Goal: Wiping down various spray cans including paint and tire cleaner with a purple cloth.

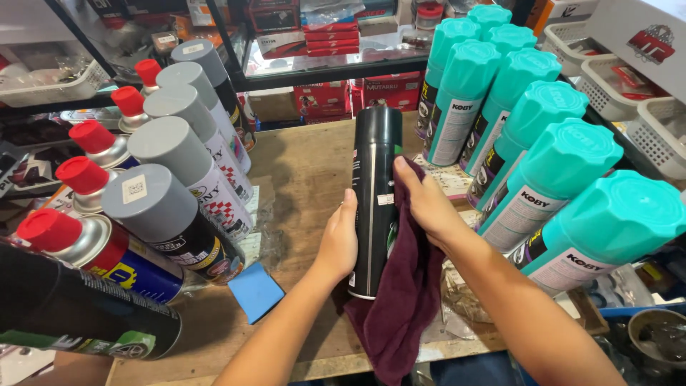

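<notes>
A tall black spray can (375,179) with a black cap stands in the middle of a wooden bench top (307,164). My left hand (338,239) grips its lower left side. My right hand (426,201) presses a dark maroon cloth (400,300) against the can's right side. The cloth hangs down past the can's base toward the bench's front edge.
Several grey-capped (168,146) and red-capped spray cans (86,175) line the left. Several teal-capped cans (564,157) crowd the right. A blue square pad (256,292) lies by my left forearm. White baskets (657,136) stand at the right, shelves with red boxes (330,36) behind.
</notes>
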